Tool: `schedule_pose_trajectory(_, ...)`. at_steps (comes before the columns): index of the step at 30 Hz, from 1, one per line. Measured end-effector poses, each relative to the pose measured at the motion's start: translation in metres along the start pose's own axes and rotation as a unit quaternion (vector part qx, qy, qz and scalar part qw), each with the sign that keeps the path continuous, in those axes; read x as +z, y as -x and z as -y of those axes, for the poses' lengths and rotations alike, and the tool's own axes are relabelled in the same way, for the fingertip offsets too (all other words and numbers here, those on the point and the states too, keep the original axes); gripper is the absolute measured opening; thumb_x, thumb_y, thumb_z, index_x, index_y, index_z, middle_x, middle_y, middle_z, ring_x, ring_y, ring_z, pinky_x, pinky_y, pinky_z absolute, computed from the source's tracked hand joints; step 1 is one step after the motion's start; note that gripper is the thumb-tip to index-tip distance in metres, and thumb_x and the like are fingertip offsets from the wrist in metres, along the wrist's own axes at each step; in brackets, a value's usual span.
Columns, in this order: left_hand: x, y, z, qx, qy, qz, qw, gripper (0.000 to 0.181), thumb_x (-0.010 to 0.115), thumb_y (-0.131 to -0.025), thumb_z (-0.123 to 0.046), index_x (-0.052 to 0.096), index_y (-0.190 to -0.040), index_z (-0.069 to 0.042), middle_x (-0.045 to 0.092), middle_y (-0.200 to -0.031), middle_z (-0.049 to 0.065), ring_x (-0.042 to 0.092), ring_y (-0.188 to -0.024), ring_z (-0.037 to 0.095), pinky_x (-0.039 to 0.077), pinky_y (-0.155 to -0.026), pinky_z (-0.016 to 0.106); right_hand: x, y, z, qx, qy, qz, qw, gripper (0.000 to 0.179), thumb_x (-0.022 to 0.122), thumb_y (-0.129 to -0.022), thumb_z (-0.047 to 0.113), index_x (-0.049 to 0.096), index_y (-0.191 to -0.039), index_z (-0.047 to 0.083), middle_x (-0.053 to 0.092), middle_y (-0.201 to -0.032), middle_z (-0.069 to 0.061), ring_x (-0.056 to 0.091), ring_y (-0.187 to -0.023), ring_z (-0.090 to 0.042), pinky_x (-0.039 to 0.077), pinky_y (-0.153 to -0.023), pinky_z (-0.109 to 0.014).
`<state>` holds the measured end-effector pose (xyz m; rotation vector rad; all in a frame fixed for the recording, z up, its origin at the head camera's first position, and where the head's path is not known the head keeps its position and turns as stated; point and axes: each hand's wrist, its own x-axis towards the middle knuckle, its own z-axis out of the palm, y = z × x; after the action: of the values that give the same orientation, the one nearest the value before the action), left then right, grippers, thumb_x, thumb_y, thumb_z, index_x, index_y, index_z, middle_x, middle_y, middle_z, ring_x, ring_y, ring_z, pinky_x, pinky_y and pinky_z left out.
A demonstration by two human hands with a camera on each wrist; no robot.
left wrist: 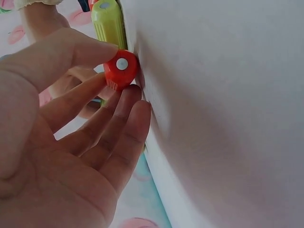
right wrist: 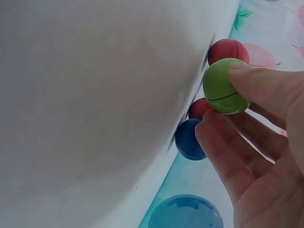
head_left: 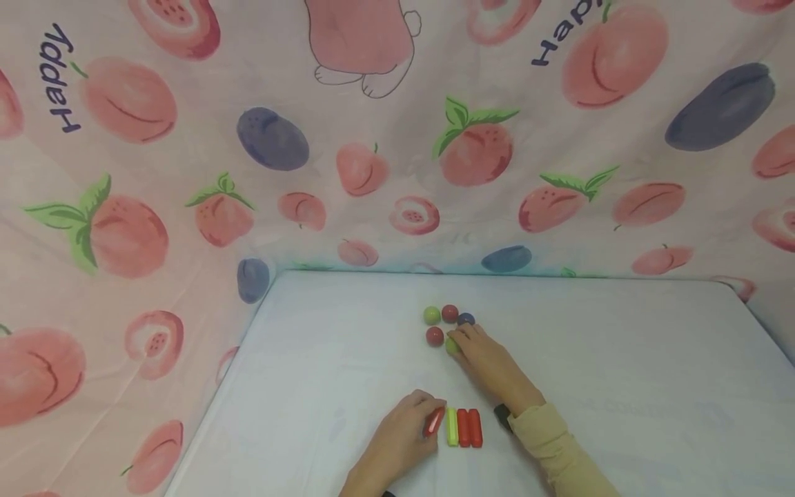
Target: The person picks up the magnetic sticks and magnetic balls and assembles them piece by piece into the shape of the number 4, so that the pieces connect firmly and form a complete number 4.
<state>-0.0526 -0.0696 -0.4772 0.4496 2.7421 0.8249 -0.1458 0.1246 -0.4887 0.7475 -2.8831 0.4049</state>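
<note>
My left hand pinches a short red stick between thumb and index finger, and its other fingers stretch out beside the table surface. A white dot marks the stick's end. Just to its right lie a yellow-green stick and two red sticks, side by side. Farther up the table, my right hand holds a green ball with a seam, pinched by thumb and fingertips. Close around it are a blue ball, a red ball, another red ball and a second green ball.
The white-covered table carries the balls and sticks near its middle. A fruit-print cloth hangs behind it and along the left side. A dark band circles the right wrist below a pale yellow sleeve.
</note>
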Motion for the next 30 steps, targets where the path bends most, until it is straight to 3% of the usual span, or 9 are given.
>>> schedule_pose_trajectory(10,-0.001,-0.006,-0.001,0.011,-0.006,-0.008,0.9999,0.047,0.08,-0.079,-0.007,0.068,-0.123,-0.019,0.064,-0.113,-0.004,0.056,-0.094,0.008,0.056,-0.086,0.027,-0.005,0.004,0.0,0.013,-0.015,0.001,0.9998,0.043,0.075,-0.089,0.015,0.06,-0.129,0.009,0.06,-0.121,-0.005,0.057,-0.113,-0.02,0.052,-0.098,-0.036)
schedule_pose_trajectory(19,-0.004,-0.013,-0.003,0.013,-0.007,-0.001,0.9999,0.04,0.076,-0.083,-0.005,0.071,-0.119,-0.022,0.066,-0.108,-0.005,0.057,-0.096,0.009,0.056,-0.089,0.03,-0.008,0.011,-0.002,-0.005,-0.022,-0.023,0.9995,0.042,0.077,-0.087,0.012,0.061,-0.125,0.009,0.06,-0.12,-0.006,0.057,-0.112,-0.019,0.053,-0.097,-0.035)
schedule_pose_trajectory(30,-0.006,-0.023,-0.003,0.018,-0.023,-0.019,0.9994,0.034,0.074,-0.086,-0.006,0.07,-0.118,-0.02,0.069,-0.109,-0.004,0.06,-0.1,0.013,0.055,-0.092,0.032,-0.014,0.018,-0.003,-0.024,-0.019,-0.036,0.9989,0.038,0.077,-0.087,0.013,0.062,-0.122,0.008,0.061,-0.119,-0.007,0.058,-0.109,-0.021,0.054,-0.095,-0.035)
